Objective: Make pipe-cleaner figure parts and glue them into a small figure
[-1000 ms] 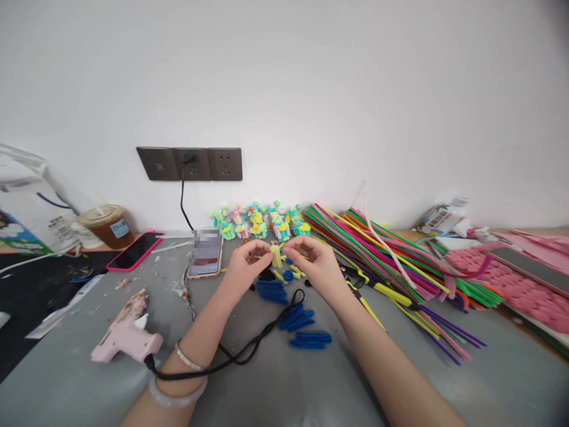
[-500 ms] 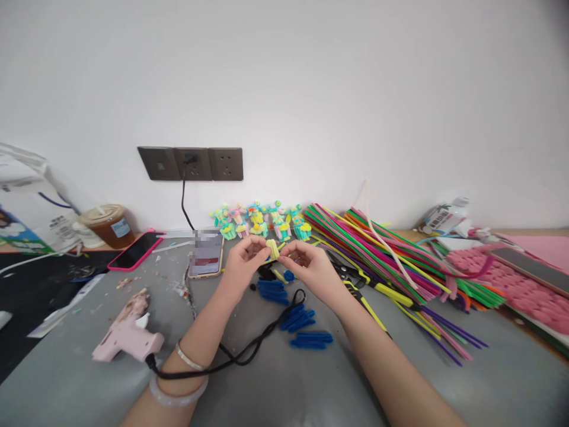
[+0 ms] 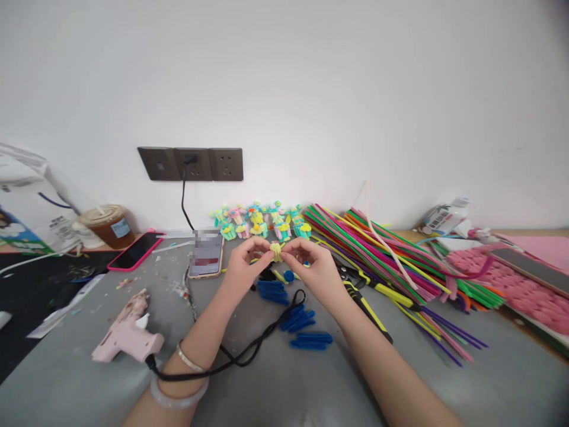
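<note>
Between both sets of fingertips I hold a small pale-yellow bundle of bent pipe cleaner [image 3: 276, 252]. My left hand [image 3: 248, 261] pinches it from the left, and my right hand [image 3: 310, 265] pinches it from the right. Just below the hands lie short blue pipe cleaner pieces [image 3: 272, 292] in several small groups and a coiled blue disc [image 3: 288, 276]. Some black and yellow bits beneath the fingers are partly hidden. Behind the hands stands a row of colourful pipe cleaner figures [image 3: 258, 220].
A pink glue gun [image 3: 128, 341] lies at left, its black cord [image 3: 249, 350] crossing the table. Two phones [image 3: 136, 252], a drink cup [image 3: 109, 225] and wall sockets [image 3: 190, 163] are farther back. Yellow-black pliers [image 3: 367, 308] and long pipe cleaners [image 3: 373, 249] spread at right.
The yellow bundle has shifted slightly right and been turned between the fingers. My right hand's fingers have closed in closer to my left hand's. The table items look unchanged.
</note>
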Tool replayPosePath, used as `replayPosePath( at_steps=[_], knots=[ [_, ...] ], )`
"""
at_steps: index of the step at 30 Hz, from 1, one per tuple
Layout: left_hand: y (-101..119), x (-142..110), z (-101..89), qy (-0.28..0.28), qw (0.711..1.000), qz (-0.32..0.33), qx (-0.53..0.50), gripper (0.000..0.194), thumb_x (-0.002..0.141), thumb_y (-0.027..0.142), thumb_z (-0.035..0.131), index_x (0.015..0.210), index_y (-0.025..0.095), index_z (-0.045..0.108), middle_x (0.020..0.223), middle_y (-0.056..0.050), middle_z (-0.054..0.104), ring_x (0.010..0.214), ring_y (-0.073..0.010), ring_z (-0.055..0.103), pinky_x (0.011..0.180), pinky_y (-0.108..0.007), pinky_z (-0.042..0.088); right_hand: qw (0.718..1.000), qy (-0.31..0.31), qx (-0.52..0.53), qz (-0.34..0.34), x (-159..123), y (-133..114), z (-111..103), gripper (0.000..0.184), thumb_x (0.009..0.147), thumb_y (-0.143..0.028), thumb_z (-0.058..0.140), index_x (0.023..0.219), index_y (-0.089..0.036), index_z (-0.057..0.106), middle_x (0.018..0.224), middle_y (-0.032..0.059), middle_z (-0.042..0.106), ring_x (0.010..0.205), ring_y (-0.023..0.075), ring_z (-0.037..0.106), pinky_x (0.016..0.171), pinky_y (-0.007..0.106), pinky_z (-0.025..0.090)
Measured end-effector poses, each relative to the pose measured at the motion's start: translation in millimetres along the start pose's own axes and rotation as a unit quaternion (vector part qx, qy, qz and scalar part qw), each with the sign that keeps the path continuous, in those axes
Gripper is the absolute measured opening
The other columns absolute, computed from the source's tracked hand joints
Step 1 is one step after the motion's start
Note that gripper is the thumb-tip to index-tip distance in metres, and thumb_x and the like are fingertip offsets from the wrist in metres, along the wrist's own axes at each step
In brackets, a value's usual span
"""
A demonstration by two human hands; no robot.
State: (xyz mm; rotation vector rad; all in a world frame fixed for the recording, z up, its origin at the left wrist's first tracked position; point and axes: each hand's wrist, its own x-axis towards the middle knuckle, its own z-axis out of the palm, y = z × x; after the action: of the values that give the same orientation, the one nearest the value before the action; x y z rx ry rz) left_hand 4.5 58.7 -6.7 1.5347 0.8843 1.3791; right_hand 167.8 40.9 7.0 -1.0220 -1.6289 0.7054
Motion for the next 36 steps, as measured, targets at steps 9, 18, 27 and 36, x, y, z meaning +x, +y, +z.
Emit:
replayPosePath(
  at_steps=[9, 18, 27, 36],
  knots=[
    [-1.8, 0.6, -2.1, -0.006, 0.999, 0.029, 0.042, 0.011, 0.074, 0.029, 0.070, 0.076, 0.018, 0.067, 0.076, -0.001, 0.068, 0.073, -0.0152, 0.062, 0.069, -0.025, 0.050, 0.999, -0.005, 0.032, 0.004, 0.4, 0.8, -1.8, 0.012, 0.081, -0.029, 0.064, 0.079, -0.018, 0.064, 0.076, 0.0044, 0.065, 0.068, 0.0164, 0.058, 0.061, 0.027, 0.047],
    [-3.1, 0.1, -4.1, 0.003, 0.995, 0.044, 0.084, 0.007, 0.075, 0.026, 0.070, 0.075, 0.019, 0.069, 0.078, -0.002, 0.072, 0.077, -0.0174, 0.064, 0.072, -0.027, 0.049, 1.000, -0.002, -0.005, -0.027, -0.9, -0.9, -1.8, 0.006, 0.080, -0.023, 0.062, 0.077, -0.018, 0.063, 0.073, 0.0023, 0.064, 0.064, 0.0151, 0.057, 0.057, 0.026, 0.044],
    [-4.2, 0.9, -4.7, 0.006, 0.989, 0.073, 0.132, 0.009, 0.076, 0.027, 0.070, 0.081, 0.020, 0.067, 0.085, -0.003, 0.068, 0.080, -0.0168, 0.061, 0.067, -0.026, 0.045, 0.986, 0.044, -0.102, -0.125, -0.9, -6.8, -5.4, 0.011, 0.081, -0.011, 0.058, 0.076, -0.020, 0.060, 0.070, 0.0000, 0.058, 0.065, 0.0144, 0.053, 0.059, 0.027, 0.040],
    [7.5, -3.6, -0.4, -0.034, 0.995, 0.058, 0.078, 0.015, 0.079, 0.030, 0.068, 0.090, 0.019, 0.066, 0.083, -0.003, 0.068, 0.077, -0.0160, 0.063, 0.068, -0.026, 0.047, 0.927, 0.046, -0.245, -0.279, -1.8, -0.8, -10.1, 0.014, 0.087, -0.011, 0.053, 0.085, -0.021, 0.063, 0.078, 0.0058, 0.061, 0.074, 0.0191, 0.057, 0.066, 0.032, 0.046]
  ],
)
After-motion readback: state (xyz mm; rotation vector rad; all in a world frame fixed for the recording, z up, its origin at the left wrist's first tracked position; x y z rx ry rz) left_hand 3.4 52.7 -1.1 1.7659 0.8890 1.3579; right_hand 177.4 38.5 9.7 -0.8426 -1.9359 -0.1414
